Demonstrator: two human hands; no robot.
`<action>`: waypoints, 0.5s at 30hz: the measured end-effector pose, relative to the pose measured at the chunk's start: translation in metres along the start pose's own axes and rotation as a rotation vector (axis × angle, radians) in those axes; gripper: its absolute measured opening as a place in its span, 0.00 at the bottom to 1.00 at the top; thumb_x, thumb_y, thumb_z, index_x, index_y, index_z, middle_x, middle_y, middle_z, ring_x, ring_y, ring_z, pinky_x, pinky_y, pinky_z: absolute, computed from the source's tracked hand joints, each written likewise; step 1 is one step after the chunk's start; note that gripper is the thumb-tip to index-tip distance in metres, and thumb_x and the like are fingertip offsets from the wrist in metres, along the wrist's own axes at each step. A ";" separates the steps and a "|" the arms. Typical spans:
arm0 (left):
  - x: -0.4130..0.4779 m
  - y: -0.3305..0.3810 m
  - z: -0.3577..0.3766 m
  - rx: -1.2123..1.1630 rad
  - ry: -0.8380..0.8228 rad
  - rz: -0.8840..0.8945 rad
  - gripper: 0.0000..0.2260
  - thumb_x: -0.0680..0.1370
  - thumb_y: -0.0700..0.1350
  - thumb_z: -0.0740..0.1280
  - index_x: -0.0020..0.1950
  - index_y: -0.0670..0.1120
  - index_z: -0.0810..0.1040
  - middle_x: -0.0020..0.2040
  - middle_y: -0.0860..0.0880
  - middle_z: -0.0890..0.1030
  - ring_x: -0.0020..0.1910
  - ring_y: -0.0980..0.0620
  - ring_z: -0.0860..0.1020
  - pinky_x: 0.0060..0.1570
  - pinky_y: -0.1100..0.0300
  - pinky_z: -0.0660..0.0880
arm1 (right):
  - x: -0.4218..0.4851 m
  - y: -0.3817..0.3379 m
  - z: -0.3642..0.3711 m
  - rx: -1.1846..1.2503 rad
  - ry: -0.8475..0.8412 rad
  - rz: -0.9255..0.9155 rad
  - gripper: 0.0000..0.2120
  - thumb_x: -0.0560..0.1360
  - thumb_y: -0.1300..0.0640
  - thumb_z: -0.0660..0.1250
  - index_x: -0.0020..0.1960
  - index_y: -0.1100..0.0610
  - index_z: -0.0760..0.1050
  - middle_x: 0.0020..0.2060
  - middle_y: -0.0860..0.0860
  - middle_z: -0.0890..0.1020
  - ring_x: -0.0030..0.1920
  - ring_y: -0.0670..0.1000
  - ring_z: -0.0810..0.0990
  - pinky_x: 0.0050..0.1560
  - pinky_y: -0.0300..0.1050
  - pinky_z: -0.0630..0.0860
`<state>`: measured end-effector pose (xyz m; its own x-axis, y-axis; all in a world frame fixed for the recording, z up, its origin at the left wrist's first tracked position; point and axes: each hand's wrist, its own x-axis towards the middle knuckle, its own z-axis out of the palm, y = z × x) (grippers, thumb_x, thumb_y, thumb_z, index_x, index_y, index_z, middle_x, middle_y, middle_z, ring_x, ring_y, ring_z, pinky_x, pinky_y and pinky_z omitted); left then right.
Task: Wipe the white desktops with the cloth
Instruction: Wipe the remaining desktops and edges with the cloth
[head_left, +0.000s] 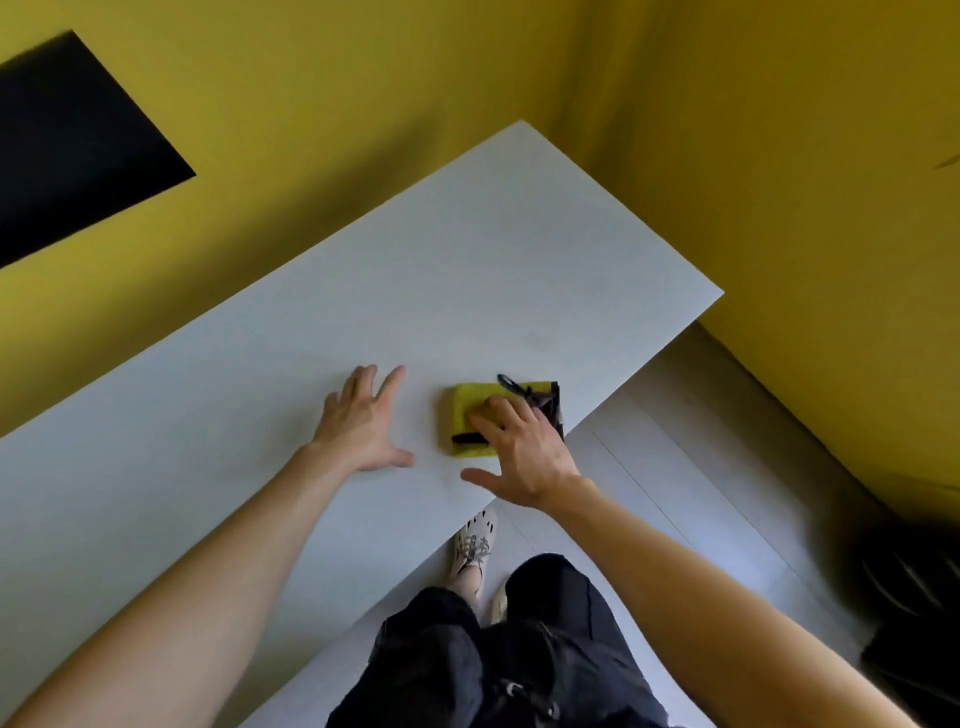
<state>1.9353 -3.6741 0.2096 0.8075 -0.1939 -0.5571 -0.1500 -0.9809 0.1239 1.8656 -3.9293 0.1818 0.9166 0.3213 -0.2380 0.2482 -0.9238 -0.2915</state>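
Note:
A folded yellow cloth (464, 415) with dark trim and a black loop lies on the white desktop (441, 270), close to its near edge. My right hand (524, 447) rests flat on top of the cloth, fingers spread over it and thumb stretched out to the left. My left hand (363, 421) lies palm down on the bare desktop just left of the cloth, fingers apart, holding nothing. The part of the cloth under my right hand is hidden.
Yellow walls (337, 104) surround the desk at the back and right. A black panel (67, 145) sits on the wall at upper left. Grey floor (675, 467) runs right of the desk edge, with my feet below and a dark object (914, 597) at far right.

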 end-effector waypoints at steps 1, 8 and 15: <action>0.006 -0.007 0.003 0.001 0.014 -0.011 0.62 0.67 0.73 0.78 0.88 0.54 0.43 0.87 0.41 0.49 0.87 0.41 0.47 0.82 0.39 0.59 | 0.003 0.007 0.003 -0.001 0.070 -0.029 0.29 0.79 0.31 0.66 0.70 0.50 0.78 0.66 0.53 0.77 0.67 0.60 0.73 0.69 0.60 0.73; 0.027 -0.030 0.025 -0.001 0.158 0.027 0.61 0.66 0.82 0.65 0.89 0.57 0.41 0.88 0.42 0.43 0.88 0.40 0.40 0.84 0.35 0.48 | 0.037 0.054 -0.019 -0.011 0.204 -0.036 0.25 0.78 0.35 0.69 0.68 0.49 0.82 0.58 0.54 0.82 0.60 0.61 0.78 0.62 0.60 0.75; 0.041 0.000 0.017 0.078 0.063 0.207 0.62 0.66 0.68 0.79 0.89 0.61 0.44 0.88 0.45 0.39 0.88 0.42 0.36 0.85 0.35 0.45 | -0.016 0.035 -0.018 0.052 0.156 -0.258 0.17 0.84 0.42 0.65 0.63 0.54 0.81 0.48 0.52 0.78 0.41 0.59 0.80 0.34 0.55 0.80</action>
<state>1.9588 -3.6823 0.1729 0.7884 -0.3921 -0.4740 -0.3579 -0.9191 0.1649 1.8658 -3.9708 0.1919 0.8633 0.5046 -0.0059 0.4665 -0.8024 -0.3722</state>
